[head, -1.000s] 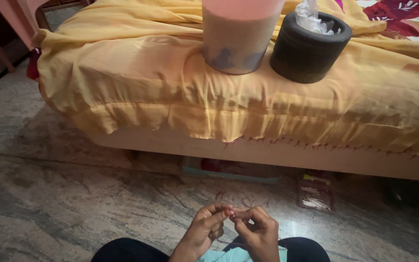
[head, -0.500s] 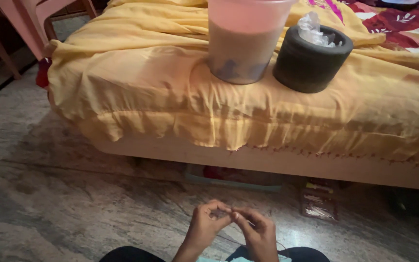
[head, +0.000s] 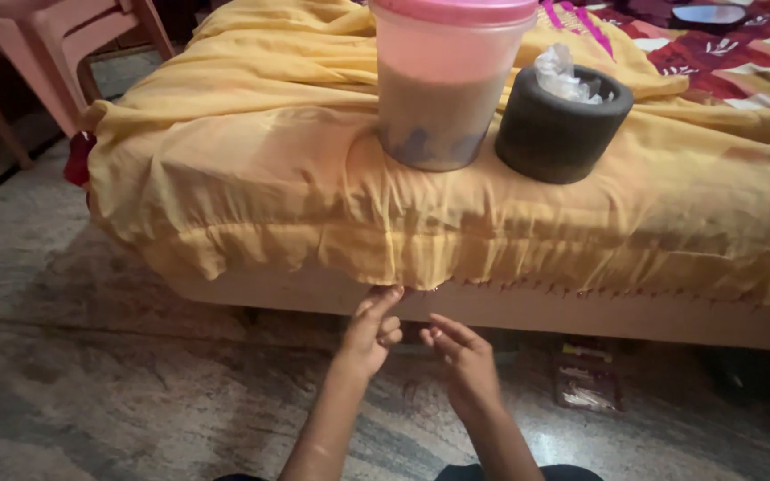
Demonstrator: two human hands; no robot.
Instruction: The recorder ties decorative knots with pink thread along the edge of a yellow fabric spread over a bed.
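A yellow cloth (head: pixel 314 178) drapes over the edge of a low bed. My left hand (head: pixel 372 330) reaches up and its fingertips touch the cloth's lower hem near the middle. Just to the right and slightly lower, my right hand (head: pixel 461 356) hovers with fingers loosely curled; whether it pinches something small, I cannot tell. On the cloth above stand a translucent plastic container with a pink lid (head: pixel 447 80) and a black round pot (head: pixel 559 125) holding crumpled white plastic.
A pink plastic chair (head: pixel 64 36) stands at the upper left. A red patterned bedcover (head: pixel 724 53) lies at the upper right. Flat packets (head: pixel 585 387) lie on the stone floor (head: pixel 91 392) under the bed edge.
Both hands rose from my lap toward the bed. The left hand now touches the cloth's hem. The view moved closer to the bed.
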